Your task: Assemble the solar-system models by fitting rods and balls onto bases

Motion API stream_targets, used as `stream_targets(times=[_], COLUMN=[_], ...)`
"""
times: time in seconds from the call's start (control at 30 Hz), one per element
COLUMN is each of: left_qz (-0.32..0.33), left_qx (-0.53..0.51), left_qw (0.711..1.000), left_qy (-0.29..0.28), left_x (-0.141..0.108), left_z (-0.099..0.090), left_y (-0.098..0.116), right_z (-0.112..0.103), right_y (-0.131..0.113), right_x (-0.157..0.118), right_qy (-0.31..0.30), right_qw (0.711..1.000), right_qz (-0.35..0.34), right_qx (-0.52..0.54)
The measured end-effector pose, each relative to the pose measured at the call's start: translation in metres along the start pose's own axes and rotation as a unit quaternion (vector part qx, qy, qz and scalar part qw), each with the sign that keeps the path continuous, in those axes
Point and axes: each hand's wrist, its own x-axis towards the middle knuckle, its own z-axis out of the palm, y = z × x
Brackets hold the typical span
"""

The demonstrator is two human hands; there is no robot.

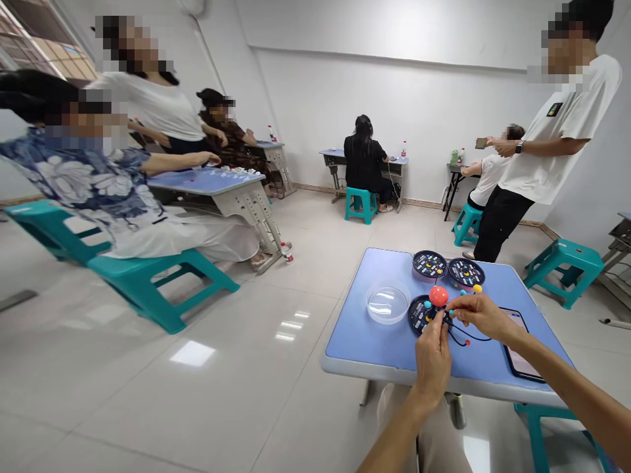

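Note:
A planet model stands near the middle of the blue desk (379,348), with an orange-red ball (438,296) at its centre and thin black arms bearing small coloured balls. Below it is a round black printed base (419,315). My left hand (432,358) is closed with its fingertips on the hub just under the ball. With thumb and forefinger, my right hand (480,315) pinches at a small light-blue ball (451,313) on an arm. Past my right fingers shows a yellow ball (477,289), and a small red one (468,343) ends a curved arm below.
On the desk are a clear round lid (388,303), two round black printed discs (429,264) (467,272) at the back and a phone (522,355) at right. A person (566,125) stands beyond the desk; others sit on green stools (162,276).

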Motion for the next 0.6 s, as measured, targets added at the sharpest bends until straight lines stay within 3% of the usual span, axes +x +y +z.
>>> stream_targets(times=[0.3,0.6], left_qz=[-0.005,0.036], left_qx=[0.015,0.044], left_qw=[1.0,0.998], left_qy=[-0.008,-0.019], left_x=[0.01,0.013], left_z=[0.004,0.003], left_y=[-0.002,-0.006], right_z=[0.003,0.005], right_y=[0.005,-0.003], right_x=[0.005,-0.001], right_qy=[-0.005,0.021], right_qw=[1.0,0.995], right_qz=[-0.013,-0.049], right_qx=[0.025,-0.081])
